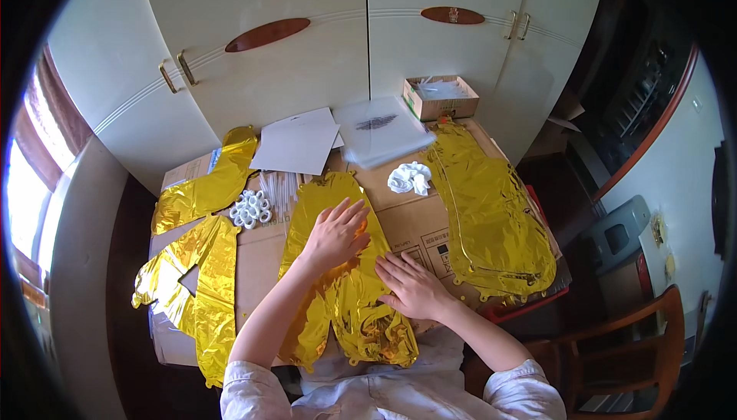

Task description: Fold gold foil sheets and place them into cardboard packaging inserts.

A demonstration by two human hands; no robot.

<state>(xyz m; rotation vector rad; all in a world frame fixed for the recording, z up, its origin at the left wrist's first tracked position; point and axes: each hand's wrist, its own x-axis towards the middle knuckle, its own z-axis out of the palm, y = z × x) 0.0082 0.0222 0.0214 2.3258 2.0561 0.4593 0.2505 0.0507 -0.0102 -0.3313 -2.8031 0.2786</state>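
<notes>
While both hands are spread palm-down at the middle gold foil piece (353, 289), neither grips anything: left hand (336, 234) open over its center, right hand (411, 286) open at its right edge, fingers extended. That piece lies lengthwise on flattened brown cardboard (395, 216), near end by the person's body. Cardboard covers the work surface, some print showing; red edge (530, 309) pokes out underneath at right. Large gold foil piece (491, 220) to the right, two more at left: upper foil (211, 190) and lower foil (215, 266). Between left and middle foils: white rings (250, 210) in a pile, clear sticks (280, 190) just beside. Far side: white sheets (295, 142), clear plastic sleeves (388, 132), small open carton (461, 109); crumpled white wad (409, 179) nearer. Room: off-white cabinet doors (307, 90) behind, brass handles, brown oval plaques. Bright window (27, 190) with brownish curtain (65, 105) far left; wooden chair (668, 328) lower right, gray plastic item (618, 232) beyond it, dark floor.
</notes>
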